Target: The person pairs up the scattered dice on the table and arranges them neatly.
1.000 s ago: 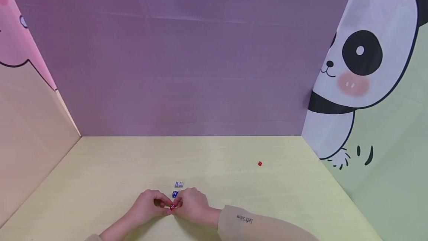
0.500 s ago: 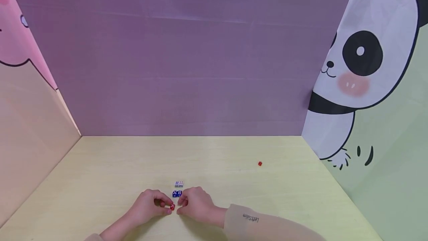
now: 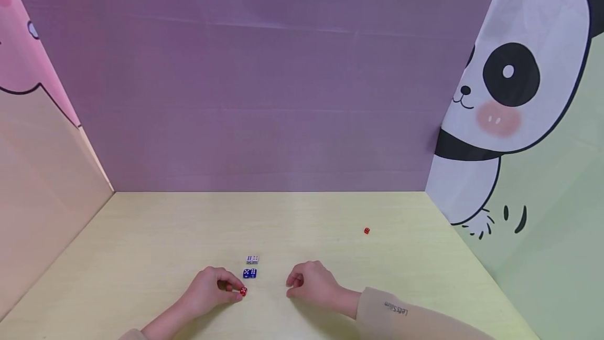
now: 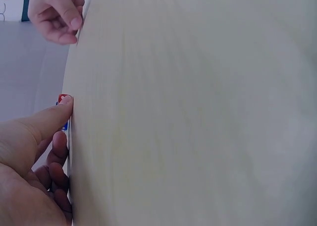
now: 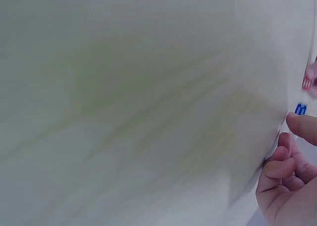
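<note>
At the near side of the table, my left hand (image 3: pixel 207 290) pinches a red die (image 3: pixel 243 291) between thumb and fingertips. The left wrist view shows the thumb laid against this red die (image 4: pixel 63 97). Just beyond it, two blue dice (image 3: pixel 249 273) sit side by side, and behind those is a pair of white dice (image 3: pixel 252 259). My right hand (image 3: pixel 317 285) is apart to the right over the table, its fingers loosely bent with nothing in them. Another red die (image 3: pixel 366 230) lies alone farther back on the right.
The pale wooden table (image 3: pixel 189 224) meets a purple backdrop (image 3: pixel 269 93) at its far edge. Side panels rise at left and right, the right one printed with a panda (image 3: pixel 542 9).
My right hand has let go of the red die and moved away to the right, uncovering the blue dice. The left hand stays in place with the red die.
</note>
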A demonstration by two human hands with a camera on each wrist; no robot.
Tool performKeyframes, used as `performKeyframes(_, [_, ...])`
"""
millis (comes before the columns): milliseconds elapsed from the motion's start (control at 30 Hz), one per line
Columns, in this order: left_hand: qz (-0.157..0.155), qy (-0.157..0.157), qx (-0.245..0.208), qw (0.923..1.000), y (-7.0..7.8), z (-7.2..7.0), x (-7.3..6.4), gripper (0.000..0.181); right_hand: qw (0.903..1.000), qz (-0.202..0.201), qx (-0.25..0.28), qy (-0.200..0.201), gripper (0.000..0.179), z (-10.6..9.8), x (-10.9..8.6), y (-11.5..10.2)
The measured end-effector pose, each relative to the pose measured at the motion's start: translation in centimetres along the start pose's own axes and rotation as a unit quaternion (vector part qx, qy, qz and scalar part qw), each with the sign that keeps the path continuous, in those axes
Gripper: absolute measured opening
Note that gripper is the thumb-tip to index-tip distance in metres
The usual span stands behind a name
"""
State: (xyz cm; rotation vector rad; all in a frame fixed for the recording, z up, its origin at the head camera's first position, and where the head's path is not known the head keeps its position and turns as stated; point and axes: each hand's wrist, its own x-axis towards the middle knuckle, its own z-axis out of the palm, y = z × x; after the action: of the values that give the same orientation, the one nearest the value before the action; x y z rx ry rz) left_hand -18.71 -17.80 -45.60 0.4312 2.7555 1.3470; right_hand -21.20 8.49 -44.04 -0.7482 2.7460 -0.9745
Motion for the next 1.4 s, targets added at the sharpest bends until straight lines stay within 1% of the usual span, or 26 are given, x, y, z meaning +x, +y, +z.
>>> performKeyframes(167, [-0.001, 0.006, -0.004, 1.0, -0.1, 0.1, -0.1, 0.012, 0.9998, 0.003, 0.015, 0.008, 0.01, -2.0, -0.9, 2.9])
performKeyframes(400, [-0.018, 0.016, -0.004, 0.9997, -0.1, 0.3, -0.1, 0.013, 0.9997, 0.007, 0.012, 0.018, 0.011, -4.7, -1.9, 6.9])
performKeyframes(467, [-0.023, 0.018, -0.002, 0.9996, -0.1, 0.4, -0.2, 0.014, 0.9994, 0.014, 0.01, 0.029, 0.012, -5.5, -2.2, 7.8])
performKeyframes(567, [-0.028, 0.019, -0.001, 0.9994, -0.1, 0.4, -0.2, 0.014, 0.998, 0.028, 0.013, 0.055, 0.012, -6.8, -2.6, 8.9])
performKeyframes(700, [-0.028, 0.018, -0.003, 0.9994, -0.2, 0.4, -0.1, 0.014, 0.9934, 0.064, 0.011, 0.094, 0.012, -8.4, -2.8, 10.6])
performKeyframes(767, [-0.028, 0.017, -0.003, 0.9994, -0.2, 0.3, -0.1, 0.014, 0.9898, 0.085, 0.009, 0.114, 0.011, -9.0, -2.6, 11.5])
performKeyframes(900, [-0.031, 0.016, -0.002, 0.9994, -0.3, 0.3, -0.1, 0.014, 0.9789, 0.13, -0.001, 0.157, 0.012, -10.0, -1.9, 13.0])
performKeyframes(1033, [-0.031, 0.017, 0.0, 0.9994, -0.2, 0.3, -0.2, 0.015, 0.9702, 0.16, -0.022, 0.181, 0.014, -10.7, -1.0, 13.9])
performKeyframes(1167, [-0.035, 0.018, 0.003, 0.9992, -0.2, 0.2, -0.2, 0.015, 0.9674, 0.17, -0.037, 0.184, 0.016, -11.3, 0.2, 14.4])
performKeyframes(1267, [-0.038, 0.017, 0.002, 0.9991, -0.2, 0.2, -0.1, 0.015, 0.9681, 0.166, -0.041, 0.184, 0.016, -11.6, 1.0, 15.0])
performKeyframes(1300, [-0.038, 0.016, 0.001, 0.9992, -0.1, 0.2, -0.1, 0.015, 0.9688, 0.148, -0.042, 0.194, 0.017, -11.7, 1.1, 15.3])
performKeyframes(1400, [-0.037, 0.014, -0.001, 0.9992, 0.0, 0.2, -0.1, 0.015, 0.9686, 0.152, -0.048, 0.191, 0.019, -11.9, 1.6, 15.6])
